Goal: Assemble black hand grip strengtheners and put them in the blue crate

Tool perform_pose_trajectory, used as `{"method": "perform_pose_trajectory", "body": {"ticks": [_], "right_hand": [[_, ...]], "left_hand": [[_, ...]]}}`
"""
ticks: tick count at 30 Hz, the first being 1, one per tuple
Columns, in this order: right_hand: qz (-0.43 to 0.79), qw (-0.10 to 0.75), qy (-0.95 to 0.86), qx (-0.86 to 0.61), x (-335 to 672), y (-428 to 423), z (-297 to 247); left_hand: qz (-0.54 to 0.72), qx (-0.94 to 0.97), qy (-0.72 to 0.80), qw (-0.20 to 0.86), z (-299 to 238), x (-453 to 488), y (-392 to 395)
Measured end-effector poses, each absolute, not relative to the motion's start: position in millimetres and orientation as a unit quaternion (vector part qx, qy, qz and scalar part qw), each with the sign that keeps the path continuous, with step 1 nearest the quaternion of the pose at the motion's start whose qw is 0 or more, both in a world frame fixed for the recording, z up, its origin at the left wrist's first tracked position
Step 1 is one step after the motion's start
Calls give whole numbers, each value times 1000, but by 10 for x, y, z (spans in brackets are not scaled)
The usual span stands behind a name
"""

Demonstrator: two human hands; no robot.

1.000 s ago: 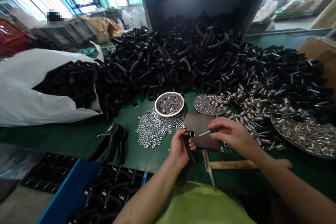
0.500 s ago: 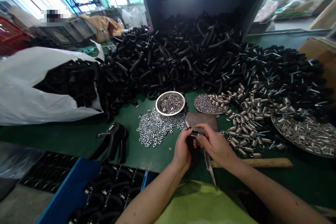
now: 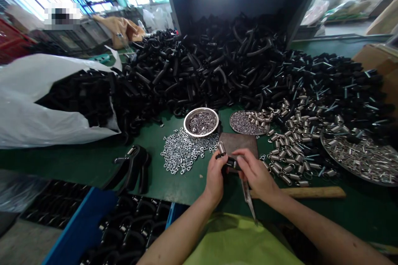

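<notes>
Left hand (image 3: 215,178) gripping part (image 3: 231,162) at its left end, fingers curling narrowly round it. Right hand (image 3: 257,177) pinching right end, fingers bent close. Part being held between both hands, just on near side of plate (image 3: 239,143); visible long axis running left to right, dipping slightly rightward. Neither hand lying nearer: both touching part. Spring (image 3: 221,148) sitting just beyond left thumb, by plate's left edge; cannot tell whether touching part. Hammer (image 3: 311,192) lying beneath right forearm, handle pointing right.
</notes>
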State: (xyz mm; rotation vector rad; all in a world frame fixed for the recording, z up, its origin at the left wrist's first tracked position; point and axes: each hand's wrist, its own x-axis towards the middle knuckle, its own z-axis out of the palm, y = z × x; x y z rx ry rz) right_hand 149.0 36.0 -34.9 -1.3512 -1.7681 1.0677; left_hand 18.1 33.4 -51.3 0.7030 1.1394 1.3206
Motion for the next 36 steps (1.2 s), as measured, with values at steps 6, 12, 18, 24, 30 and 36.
{"method": "perform_pose_trajectory", "body": {"ticks": [6,12,18,24,30,36], "right_hand": [[503,374,-607,-489,1477,364,-346],[740,452,-263,-423,1297,348,-492],[712,274,-431,-481,1483,540,-612],[211,176,-797,-538,1456,1246,-448],[142,134,-853,-485,695,1953,-464],[132,89,-868,-471,219,2179,-649]], "left_hand": [[533,412,496,547,-545,122,362],[449,533,642,319,-567,168,319],[301,655,625,299,-621,85,434],[207,753,605,157,-726,-19,572],[190,780,584,118,-831,-15,584],[237,768,583,118,-896,-6,595]]}}
